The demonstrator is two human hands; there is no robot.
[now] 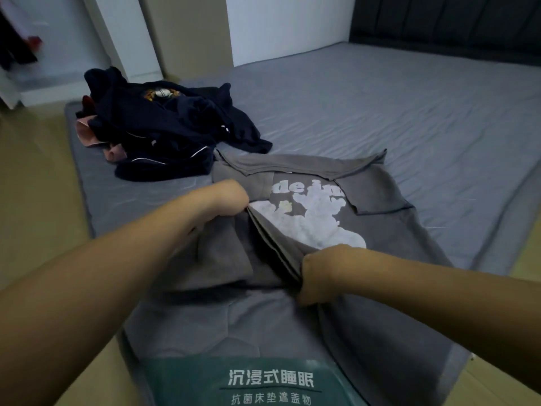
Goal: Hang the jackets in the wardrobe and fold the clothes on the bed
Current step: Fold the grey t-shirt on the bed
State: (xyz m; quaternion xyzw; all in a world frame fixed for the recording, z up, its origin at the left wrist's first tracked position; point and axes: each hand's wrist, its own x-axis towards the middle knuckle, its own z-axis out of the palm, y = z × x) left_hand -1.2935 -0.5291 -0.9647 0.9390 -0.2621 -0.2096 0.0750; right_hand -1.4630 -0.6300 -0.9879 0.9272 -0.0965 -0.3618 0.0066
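Grey T-shirt (316, 224) lies collar-away on the bed (380, 118) — left grip (231, 197) and right grip (319, 273) clutch its folded edge.

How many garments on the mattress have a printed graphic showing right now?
2. The grey T-shirt both hands grip near the mattress's front has a white print; the navy top on the dark pile at the far left corner shows an orange-white graphic. Buried garments may hide more.

Home bedroom, wide grey mattress (380, 112), dark padded headboard (445, 22), heaped clothes (164, 127), white walls
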